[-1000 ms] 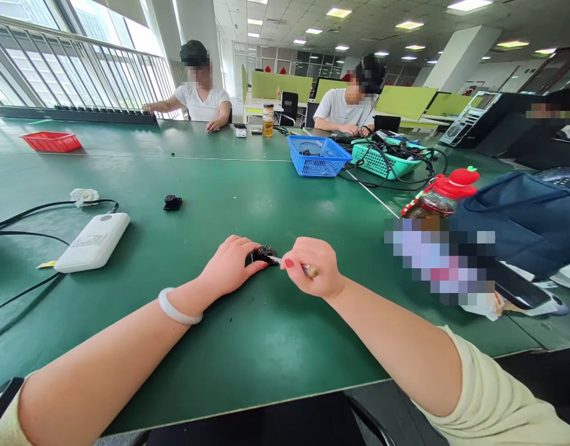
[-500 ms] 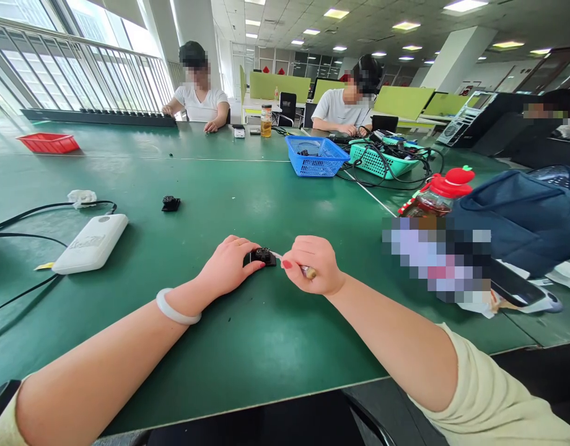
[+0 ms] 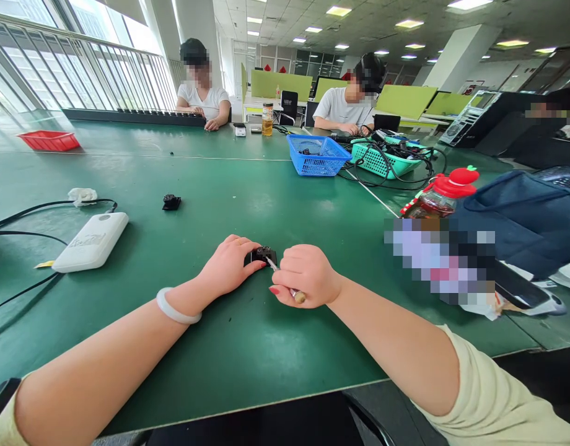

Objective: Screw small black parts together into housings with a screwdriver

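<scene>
I had the left hand (image 3: 224, 263) with its fingers closed on the left end of a small black component (image 3: 267, 251), which sat on the desk (image 3: 248, 359) by the thumb tip. The right hand (image 3: 308, 275) gripped a slim tool (image 3: 298, 297), its metal tip at the component; from my end, I couldn't tell whether they touched. Farther off, leftward, lay a similar black piece (image 3: 171, 202) and a white power bank (image 3: 90, 243).

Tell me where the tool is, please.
In the head view, the tool is in the right hand, its tip by the black part the left hand holds.
</scene>
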{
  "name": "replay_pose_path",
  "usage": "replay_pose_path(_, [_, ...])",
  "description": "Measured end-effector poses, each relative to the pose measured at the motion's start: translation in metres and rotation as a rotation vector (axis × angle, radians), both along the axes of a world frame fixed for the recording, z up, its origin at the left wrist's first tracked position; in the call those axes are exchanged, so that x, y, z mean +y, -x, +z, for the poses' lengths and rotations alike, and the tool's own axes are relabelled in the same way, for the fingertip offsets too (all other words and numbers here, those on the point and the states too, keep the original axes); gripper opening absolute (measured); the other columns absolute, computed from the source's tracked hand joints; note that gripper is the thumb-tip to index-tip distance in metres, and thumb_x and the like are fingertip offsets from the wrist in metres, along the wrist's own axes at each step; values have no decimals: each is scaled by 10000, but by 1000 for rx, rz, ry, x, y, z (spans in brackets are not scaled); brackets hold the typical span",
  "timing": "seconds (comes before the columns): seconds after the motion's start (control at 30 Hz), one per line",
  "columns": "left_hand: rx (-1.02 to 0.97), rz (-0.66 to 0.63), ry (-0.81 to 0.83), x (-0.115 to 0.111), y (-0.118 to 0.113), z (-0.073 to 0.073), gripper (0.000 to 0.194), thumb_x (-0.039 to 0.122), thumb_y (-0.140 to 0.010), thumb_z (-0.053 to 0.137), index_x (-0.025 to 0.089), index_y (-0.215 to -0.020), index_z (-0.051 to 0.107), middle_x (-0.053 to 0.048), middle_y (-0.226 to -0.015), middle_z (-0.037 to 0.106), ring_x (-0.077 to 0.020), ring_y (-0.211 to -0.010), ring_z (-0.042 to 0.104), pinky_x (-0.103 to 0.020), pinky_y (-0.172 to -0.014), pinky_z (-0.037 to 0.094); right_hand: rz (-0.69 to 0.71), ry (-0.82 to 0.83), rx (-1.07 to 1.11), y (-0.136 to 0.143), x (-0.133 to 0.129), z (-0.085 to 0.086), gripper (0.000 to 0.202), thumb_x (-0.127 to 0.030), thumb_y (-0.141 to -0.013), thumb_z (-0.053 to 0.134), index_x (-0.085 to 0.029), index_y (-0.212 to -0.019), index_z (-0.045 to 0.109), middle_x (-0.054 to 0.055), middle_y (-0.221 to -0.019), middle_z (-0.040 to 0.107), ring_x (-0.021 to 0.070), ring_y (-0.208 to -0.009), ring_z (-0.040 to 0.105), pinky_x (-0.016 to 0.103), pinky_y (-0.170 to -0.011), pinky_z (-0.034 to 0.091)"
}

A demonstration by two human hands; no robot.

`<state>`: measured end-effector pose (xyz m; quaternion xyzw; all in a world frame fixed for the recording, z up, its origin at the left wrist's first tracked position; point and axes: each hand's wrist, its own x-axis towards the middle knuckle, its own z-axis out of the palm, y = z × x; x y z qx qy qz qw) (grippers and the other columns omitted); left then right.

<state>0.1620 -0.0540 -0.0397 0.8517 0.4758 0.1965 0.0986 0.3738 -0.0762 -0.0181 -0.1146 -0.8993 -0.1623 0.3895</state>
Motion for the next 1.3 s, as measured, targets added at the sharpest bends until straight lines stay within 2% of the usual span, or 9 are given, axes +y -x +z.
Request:
replay_pose_path(0.17, [21,-7,-3,0,0,0,329,389,-909,538,191,-1110,706,-88,-1154,715,-300,-1103,580,-460,-999,472,-12,-51,-163,5,0,-2,351,-332,-941,519,-220,-608,538,-26,-557,416,131,-546,347,287,-534,311])
replay_pose_path(0.47, [14,-10,-17,2,1,-1,358,436,-906,552,194,-1121,706,-116,-1146,711,-317,-1111,592,-483,-1003,477,-27,-124,-28,-1,5,0,298,-270,-923,551,-217,-630,544,-28,-545,405,138,-557,368,295,-521,290])
replay_pose_path(0.63, [7,-10,-30,2,2,-2,380,474,-904,556,206,-1129,704,-114,-1148,710,-321,-1129,586,-495,-1016,470,-113,65,42,-4,14,-6,291,-256,-934,512,-221,-649,563,-17,-554,450,141,-550,382,292,-535,314])
replay_pose_path(0.73, [12,-14,-31,3,2,-3,394,494,-900,573,209,-1140,702,-105,-1132,714,-314,-1123,586,-481,-1021,465,-233,201,167,-7,19,-9,354,-260,-961,466,-214,-617,538,-11,-541,483,131,-533,396,280,-535,337])
replay_pose_path(0.83, [16,-22,-16,3,3,-3,397,486,-894,589,211,-1161,696,-97,-1126,716,-309,-1122,581,-475,-1027,460,-330,242,281,-8,19,-6,392,-272,-970,472,-212,-584,511,-14,-500,479,124,-504,396,276,-503,320])
replay_pose_path(0.93, [0,-37,-2,2,5,-2,417,497,-873,612,224,-1179,688,-91,-1133,711,-314,-1136,572,-484,-1031,456,-266,293,361,-8,11,-2,391,-276,-976,463,-214,-596,535,-8,-500,510,128,-497,433,276,-512,347])
replay_pose_path(1.07, [-10,-44,12,1,5,1,406,493,-866,603,234,-1167,690,-90,-1120,710,-318,-1138,571,-489,-1015,466,-128,467,359,-4,2,-2,400,-301,-995,428,-217,-629,566,-7,-516,529,130,-503,461,270,-553,402])
replay_pose_path(1.2, [-16,-71,1,1,4,1,391,486,-872,589,236,-1155,692,-82,-1118,715,-305,-1123,575,-484,-1015,464,-177,598,283,0,6,-5,448,-354,-1008,417,-210,-609,560,-5,-548,553,128,-540,506,264,-569,404])
replay_pose_path(1.3, [-22,-72,-12,2,5,1,378,480,-870,600,234,-1140,697,-81,-1115,718,-303,-1111,576,-478,-1008,468,-224,702,298,0,8,-3,483,-385,-1013,411,-205,-594,573,-24,-512,500,114,-505,469,259,-543,375])
